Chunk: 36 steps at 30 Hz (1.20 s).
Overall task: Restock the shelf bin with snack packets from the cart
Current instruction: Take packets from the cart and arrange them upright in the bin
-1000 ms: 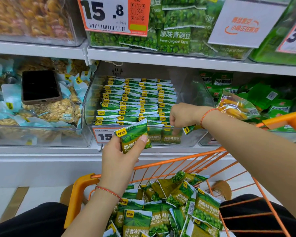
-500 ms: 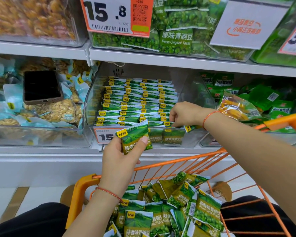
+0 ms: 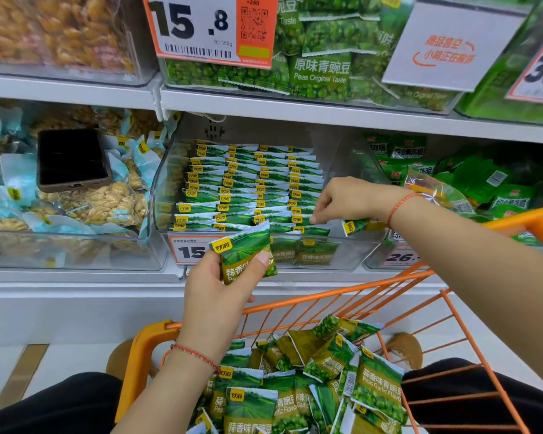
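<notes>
Head view: left hand [image 3: 215, 288] grips pea packet [image 3: 245, 252]; right hand [image 3: 342, 198] apparently pinches second packet [image 3: 355, 226] at bin [image 3: 342, 255].

White store shelving [image 3: 295, 111], clear neighbouring bins, pale floor [image 3: 60, 358] with brass strip [image 3: 21, 375]

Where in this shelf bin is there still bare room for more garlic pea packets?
Bare floor shows along the shelf bin's right side, between the packet rows and its clear right wall, where the right hand reaches. The left and middle are packed tight.
</notes>
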Motion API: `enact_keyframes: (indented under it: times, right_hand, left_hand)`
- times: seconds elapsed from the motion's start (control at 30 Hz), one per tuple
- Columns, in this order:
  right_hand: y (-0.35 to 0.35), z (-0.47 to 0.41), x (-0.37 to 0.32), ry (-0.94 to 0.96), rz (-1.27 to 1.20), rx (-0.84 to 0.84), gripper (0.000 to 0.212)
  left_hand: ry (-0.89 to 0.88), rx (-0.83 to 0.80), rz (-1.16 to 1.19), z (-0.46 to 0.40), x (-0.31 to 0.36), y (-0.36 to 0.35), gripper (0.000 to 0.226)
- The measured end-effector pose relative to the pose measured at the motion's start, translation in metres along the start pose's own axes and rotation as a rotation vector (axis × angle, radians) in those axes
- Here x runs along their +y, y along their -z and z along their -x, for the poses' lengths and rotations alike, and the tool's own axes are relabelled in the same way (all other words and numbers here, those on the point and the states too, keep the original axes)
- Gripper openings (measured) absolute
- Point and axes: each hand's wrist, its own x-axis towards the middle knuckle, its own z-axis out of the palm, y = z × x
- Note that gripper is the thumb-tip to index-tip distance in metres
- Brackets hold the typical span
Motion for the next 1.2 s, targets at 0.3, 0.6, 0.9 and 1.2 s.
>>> enact_keyframes:
  times: [0.3,0.6,0.9,1.2]
  right_hand:
    - [-0.001,0.008,0.001,-0.244,0.037,-0.446,0.048]
    - [-0.009,0.003,-0.004,-0.230,0.122,-0.295,0.058]
    - [-0.008,-0.003,0.001,-0.339,-0.100,-0.150,0.061]
    - [-0.027,-0.018,0.021,-0.459,-0.660,-0.098,0.058]
  left_hand:
    - [-0.001,-0.019,-0.029,0.001,0.004,-0.001,0.033]
    - [0.006,-0.025,-0.036,0.001,0.004,-0.001,0.034]
    - [-0.014,-0.043,-0.068,0.001,0.001,0.000,0.025]
    - [-0.016,-0.043,-0.082,0.001,-0.002,0.000,0.030]
